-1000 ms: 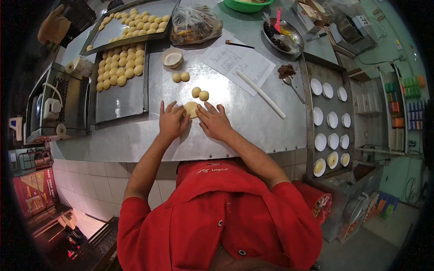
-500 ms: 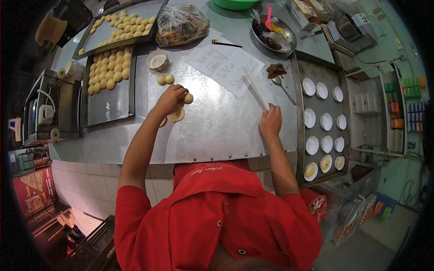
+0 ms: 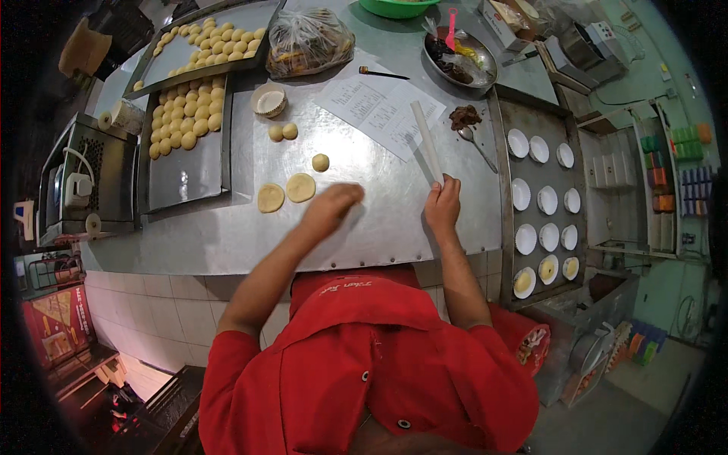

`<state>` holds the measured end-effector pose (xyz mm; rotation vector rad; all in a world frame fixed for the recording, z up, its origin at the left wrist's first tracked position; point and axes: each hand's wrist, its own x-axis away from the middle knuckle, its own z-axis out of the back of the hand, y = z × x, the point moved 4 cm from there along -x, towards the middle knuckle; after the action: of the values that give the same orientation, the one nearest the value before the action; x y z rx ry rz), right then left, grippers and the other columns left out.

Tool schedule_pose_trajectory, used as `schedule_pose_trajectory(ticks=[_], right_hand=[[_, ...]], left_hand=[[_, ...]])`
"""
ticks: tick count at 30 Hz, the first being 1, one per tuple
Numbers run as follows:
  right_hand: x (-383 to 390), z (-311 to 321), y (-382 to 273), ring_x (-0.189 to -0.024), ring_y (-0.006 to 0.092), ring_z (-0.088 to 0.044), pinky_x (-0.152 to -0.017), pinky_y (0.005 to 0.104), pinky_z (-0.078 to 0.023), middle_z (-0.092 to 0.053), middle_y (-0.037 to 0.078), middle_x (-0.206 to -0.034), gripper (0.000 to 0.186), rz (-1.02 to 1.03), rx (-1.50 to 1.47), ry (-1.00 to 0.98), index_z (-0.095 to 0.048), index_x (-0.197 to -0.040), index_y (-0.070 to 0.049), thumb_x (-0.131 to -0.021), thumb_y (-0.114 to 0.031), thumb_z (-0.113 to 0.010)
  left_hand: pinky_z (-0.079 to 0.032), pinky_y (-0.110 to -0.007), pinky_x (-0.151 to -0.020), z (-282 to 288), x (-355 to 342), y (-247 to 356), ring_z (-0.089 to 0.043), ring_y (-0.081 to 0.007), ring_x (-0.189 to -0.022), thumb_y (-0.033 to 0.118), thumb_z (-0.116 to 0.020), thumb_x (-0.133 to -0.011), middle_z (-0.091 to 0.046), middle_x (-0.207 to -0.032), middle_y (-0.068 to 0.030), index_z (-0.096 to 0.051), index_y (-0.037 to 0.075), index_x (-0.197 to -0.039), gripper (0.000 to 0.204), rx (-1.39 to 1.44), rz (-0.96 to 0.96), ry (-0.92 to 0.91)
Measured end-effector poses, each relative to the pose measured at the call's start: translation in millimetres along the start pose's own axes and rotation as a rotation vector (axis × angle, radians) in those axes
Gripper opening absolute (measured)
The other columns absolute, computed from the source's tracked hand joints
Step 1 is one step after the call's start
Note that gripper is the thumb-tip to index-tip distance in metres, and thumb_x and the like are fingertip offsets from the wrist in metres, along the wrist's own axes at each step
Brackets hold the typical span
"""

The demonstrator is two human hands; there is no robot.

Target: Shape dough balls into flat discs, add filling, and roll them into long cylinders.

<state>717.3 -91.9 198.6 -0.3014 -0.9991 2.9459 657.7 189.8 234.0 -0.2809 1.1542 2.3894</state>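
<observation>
My right hand [image 3: 442, 206] grips the lower end of a slim white rolling pin [image 3: 425, 140], whose far part lies over a printed sheet. My left hand [image 3: 334, 209] hovers over the steel table, its fingers smeared by motion. Left of that hand are two flattened dough rounds [image 3: 271, 197]. A single dough ball [image 3: 321, 162] sits just beyond them, apart from the hand. Farther off, a pair of dough balls [image 3: 283, 132] touch each other below a stack of paper baking cups [image 3: 268, 100].
Trays of dough balls [image 3: 186, 117] stand at the left. On the right a baking tray [image 3: 540, 297] holds white paper cups, some filled with dough. A spoon [image 3: 481, 150] lies by a brown filling lump [image 3: 464, 116], near a metal bowl [image 3: 493, 70]. A bagged bundle [image 3: 309, 42] sits behind.
My left hand has let go of the dough ball and swung right, toward the rolling pin. The pin has tilted more upright in my right hand, which shifted slightly left.
</observation>
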Motion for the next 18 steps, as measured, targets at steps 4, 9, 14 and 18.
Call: schedule_pose_trajectory(ticks=[4,9,14,18], right_hand=[[18,-3,-10,-0.099,0.0428,-0.058,-0.087,0.0509,-0.047,-0.053,0.023,-0.115,0.034,-0.007,-0.103,0.083,-0.052,-0.124,0.005,-0.102,-0.020,-0.045],[44,1,-15,-0.099,0.0418,-0.058,-0.087,0.0492,-0.047,-0.054,0.023,-0.112,0.034,-0.043,-0.139,0.134,-0.052,-0.123,0.005,-0.103,-0.021,-0.044],[57,1,-14,-0.102,0.0407,-0.059,-0.090,0.0480,-0.047,-0.058,0.024,-0.112,0.036,-0.105,-0.214,0.117,-0.053,-0.123,0.005,-0.103,-0.022,-0.043],[63,-3,-13,-0.103,0.0415,-0.060,-0.091,0.0481,-0.047,-0.060,0.025,-0.115,0.037,-0.150,-0.201,0.095,-0.053,-0.125,0.005,-0.103,-0.024,-0.043]], left_hand=[[-0.047,-0.042,-0.109,-51,35,-8,-0.055,-0.0323,-0.132,0.008,-0.058,-0.091,-0.060,-0.138,-0.0157,-0.060,0.006,-0.133,0.042,-0.127,0.025,-0.177],[-0.028,-0.055,-0.120,-51,42,19,-0.037,-0.0362,-0.146,0.013,-0.059,-0.092,-0.041,-0.154,-0.0238,-0.040,-0.006,-0.147,0.061,-0.316,0.033,-0.146],[-0.025,-0.056,-0.120,-53,41,27,-0.031,-0.0400,-0.148,0.026,-0.065,-0.090,-0.035,-0.156,-0.0266,-0.034,-0.006,-0.150,0.075,-0.331,0.074,-0.240],[-0.020,-0.059,-0.120,-55,38,28,-0.027,-0.0406,-0.150,0.037,-0.063,-0.091,-0.031,-0.159,-0.0257,-0.030,-0.005,-0.153,0.082,-0.311,0.100,-0.215]])
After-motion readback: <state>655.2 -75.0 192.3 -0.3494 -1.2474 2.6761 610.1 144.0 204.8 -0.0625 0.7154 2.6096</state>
